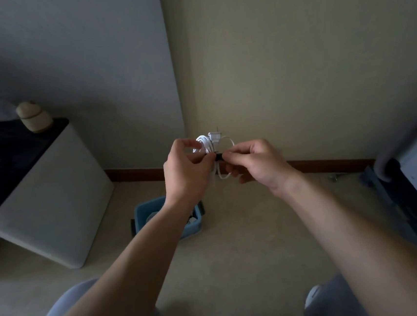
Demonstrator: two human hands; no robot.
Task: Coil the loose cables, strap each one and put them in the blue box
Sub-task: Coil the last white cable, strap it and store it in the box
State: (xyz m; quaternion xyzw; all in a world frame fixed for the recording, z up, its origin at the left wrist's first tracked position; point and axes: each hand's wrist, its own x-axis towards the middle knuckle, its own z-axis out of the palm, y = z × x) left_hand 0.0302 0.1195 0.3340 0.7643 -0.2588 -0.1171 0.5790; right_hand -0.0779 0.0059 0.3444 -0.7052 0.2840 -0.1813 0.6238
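Blue box (146, 212) sits on the floor below, nearer the left grip (185, 170), which pinches the white cable coil (204, 143) held in mid-air. The right grip (256, 163) pinches the black strap (218, 156) across the coil's middle, seemingly cinching it. The coil's long axis runs upright, its plug (214, 136) pointing up.

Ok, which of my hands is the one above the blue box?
The left hand, holding the white cable: its forearm crosses the blue box on the floor. The right hand, pinching the black strap, is off to the box's side.
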